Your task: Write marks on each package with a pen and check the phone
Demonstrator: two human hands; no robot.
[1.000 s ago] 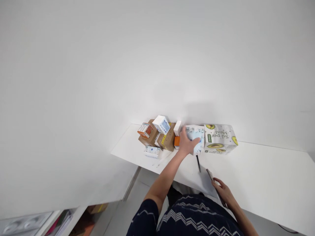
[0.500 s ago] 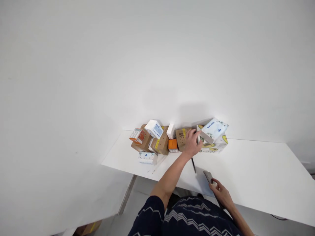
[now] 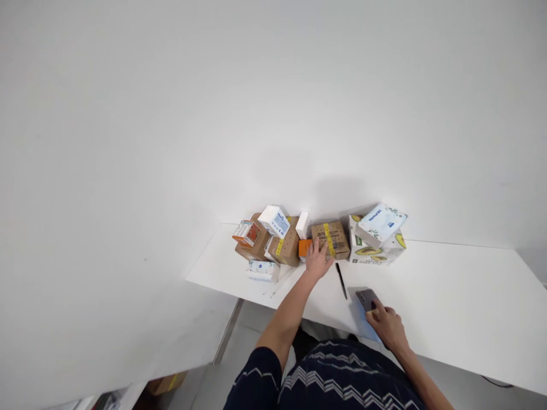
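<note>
Left hand (image 3: 317, 261), fingers spread, touches a brown box (image 3: 330, 240); right hand (image 3: 387, 324) seems to hold a phone (image 3: 366, 298), pen (image 3: 341, 280) between.

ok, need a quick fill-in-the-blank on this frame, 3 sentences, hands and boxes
1. The left hand touches a brown box sealed with ____ tape.
2. The right hand rests on a ____ at the edge of the table.
3. The blue-and-white pack lies tilted on top of the ____ box.

Missing words: yellow; phone; avocado
</note>
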